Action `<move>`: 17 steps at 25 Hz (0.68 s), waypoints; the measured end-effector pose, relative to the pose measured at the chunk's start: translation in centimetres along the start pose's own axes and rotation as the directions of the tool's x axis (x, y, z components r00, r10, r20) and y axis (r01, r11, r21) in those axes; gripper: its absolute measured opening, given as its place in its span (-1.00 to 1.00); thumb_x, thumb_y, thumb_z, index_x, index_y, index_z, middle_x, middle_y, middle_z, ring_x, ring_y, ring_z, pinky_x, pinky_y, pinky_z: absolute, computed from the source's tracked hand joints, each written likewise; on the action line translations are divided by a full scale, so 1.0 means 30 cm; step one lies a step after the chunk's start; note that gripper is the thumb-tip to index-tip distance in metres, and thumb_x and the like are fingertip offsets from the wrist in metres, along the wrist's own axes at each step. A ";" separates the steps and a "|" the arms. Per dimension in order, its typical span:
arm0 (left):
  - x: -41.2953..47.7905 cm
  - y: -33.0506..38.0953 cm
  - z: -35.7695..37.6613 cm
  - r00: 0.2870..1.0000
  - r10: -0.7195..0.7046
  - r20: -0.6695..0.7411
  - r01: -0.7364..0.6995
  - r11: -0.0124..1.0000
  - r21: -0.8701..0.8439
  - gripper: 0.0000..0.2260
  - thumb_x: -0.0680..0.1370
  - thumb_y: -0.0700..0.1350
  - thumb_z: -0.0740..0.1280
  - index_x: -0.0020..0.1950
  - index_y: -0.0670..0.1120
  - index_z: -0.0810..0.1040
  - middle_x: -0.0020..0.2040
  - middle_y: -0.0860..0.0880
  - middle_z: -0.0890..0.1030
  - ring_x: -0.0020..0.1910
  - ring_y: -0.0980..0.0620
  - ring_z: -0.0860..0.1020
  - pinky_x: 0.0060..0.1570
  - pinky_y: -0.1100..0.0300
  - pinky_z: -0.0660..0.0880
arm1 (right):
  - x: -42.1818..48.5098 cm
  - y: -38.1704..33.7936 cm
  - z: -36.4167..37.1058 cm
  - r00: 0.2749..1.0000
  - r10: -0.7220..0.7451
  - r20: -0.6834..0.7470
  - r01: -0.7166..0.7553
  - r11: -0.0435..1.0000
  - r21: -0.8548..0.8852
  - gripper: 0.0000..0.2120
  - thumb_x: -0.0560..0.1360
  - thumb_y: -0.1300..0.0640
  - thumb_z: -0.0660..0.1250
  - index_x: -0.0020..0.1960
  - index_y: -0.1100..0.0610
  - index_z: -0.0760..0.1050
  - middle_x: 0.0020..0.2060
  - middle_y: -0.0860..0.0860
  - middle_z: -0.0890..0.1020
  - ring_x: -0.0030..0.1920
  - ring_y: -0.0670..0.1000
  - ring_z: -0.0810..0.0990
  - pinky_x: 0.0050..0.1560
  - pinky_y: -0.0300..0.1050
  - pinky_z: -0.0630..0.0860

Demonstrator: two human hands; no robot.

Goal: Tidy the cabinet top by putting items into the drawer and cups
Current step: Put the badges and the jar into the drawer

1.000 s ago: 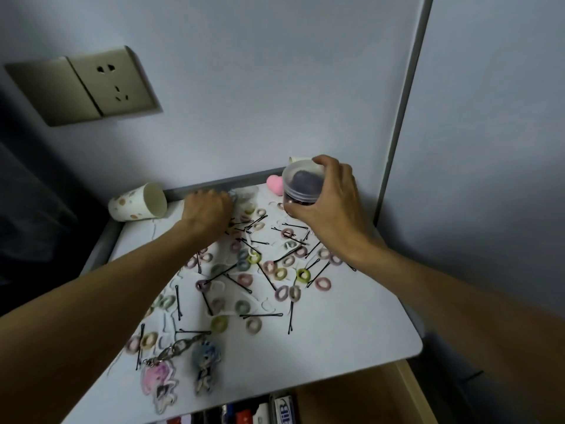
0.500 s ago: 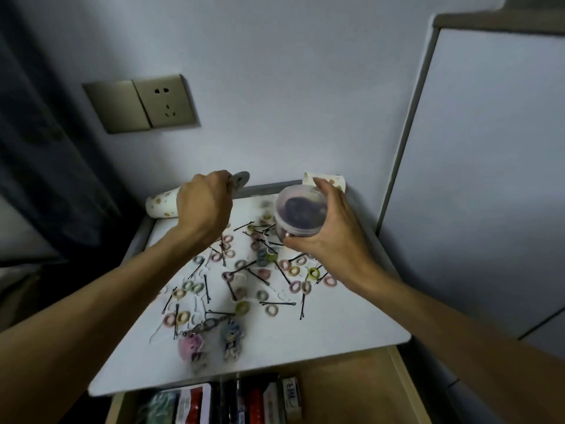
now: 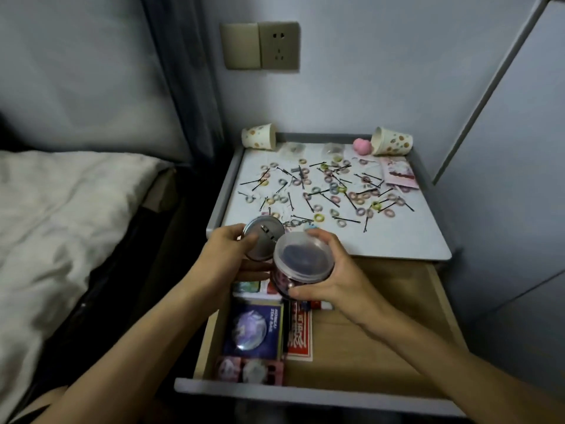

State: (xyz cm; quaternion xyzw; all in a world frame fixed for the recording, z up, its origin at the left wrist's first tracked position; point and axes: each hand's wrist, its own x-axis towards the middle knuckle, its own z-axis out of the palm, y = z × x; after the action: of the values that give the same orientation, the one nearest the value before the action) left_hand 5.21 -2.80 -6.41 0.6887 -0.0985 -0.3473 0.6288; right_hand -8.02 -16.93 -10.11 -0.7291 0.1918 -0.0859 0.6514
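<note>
view: head-worn | faces: forward and down — close | over cabinet top [image 3: 397, 240], drawer [image 3: 382, 347]

Left hand [image 3: 226, 258] holds a badge [image 3: 264, 240] and right hand [image 3: 336, 280] grips a lidded jar [image 3: 302, 261], both above the open drawer [image 3: 382, 332]. Hair ties [image 3: 318, 217] and pins [image 3: 348, 220] litter the surface [image 3: 397, 240]. Left cup [image 3: 258, 136] and right cup [image 3: 393, 142] lie tipped at its back.

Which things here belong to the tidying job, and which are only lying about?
In the job: badge in left hand, lidded jar in right hand, open drawer, paper cups, hair ties, hairpins.
Just there: wall socket, bedding, curtain.
</note>
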 end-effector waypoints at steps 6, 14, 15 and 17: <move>0.024 -0.065 -0.048 0.995 -0.065 0.075 0.046 0.973 0.225 -0.87 0.64 -0.21 0.24 0.02 -0.27 0.52 -0.13 -0.26 0.59 -0.27 -0.20 0.64 -0.32 0.04 0.64 | 0.003 0.096 0.063 0.986 0.143 0.081 -0.155 0.974 0.167 -0.28 0.23 0.29 0.59 0.33 0.06 0.42 0.14 0.00 0.65 0.18 -0.02 0.61 0.29 0.06 0.49; 0.062 -0.084 -0.046 0.989 -0.141 0.035 0.128 0.962 0.240 -0.71 0.57 0.04 0.36 0.00 -0.20 0.65 -0.15 -0.13 0.72 -0.17 -0.08 0.70 -0.09 0.06 0.65 | 0.070 0.167 0.092 0.932 0.273 0.238 -0.361 0.762 0.538 -0.48 0.35 0.25 0.38 0.31 0.29 0.48 0.20 0.25 0.60 0.30 0.21 0.51 0.40 0.10 0.36; 0.065 -0.086 -0.050 0.992 -0.122 -0.015 0.122 0.969 0.216 -0.65 0.56 0.09 0.35 -0.02 -0.21 0.66 -0.16 -0.13 0.72 -0.18 -0.07 0.70 -0.09 0.06 0.65 | 0.071 0.177 0.091 0.927 0.284 0.246 -0.374 0.761 0.530 -0.49 0.36 0.25 0.39 0.29 0.31 0.48 0.19 0.26 0.60 0.29 0.22 0.52 0.40 0.11 0.37; 0.078 -0.093 -0.069 0.992 0.004 -0.122 0.032 0.955 0.294 -0.69 0.54 0.03 0.40 -0.09 -0.23 0.68 -0.19 -0.14 0.71 -0.20 -0.06 0.70 -0.04 0.00 0.65 | 0.061 0.202 0.084 0.910 0.315 0.269 -0.412 0.765 0.495 -0.48 0.36 0.21 0.45 0.29 0.30 0.49 0.19 0.25 0.60 0.26 0.20 0.55 0.35 0.10 0.42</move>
State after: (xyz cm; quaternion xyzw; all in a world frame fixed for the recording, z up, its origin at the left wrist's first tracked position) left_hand 7.36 -1.96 -9.91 0.7955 -0.1059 -0.2906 0.5211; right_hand -6.43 -15.80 -16.65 -0.4681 0.2412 0.0542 0.8484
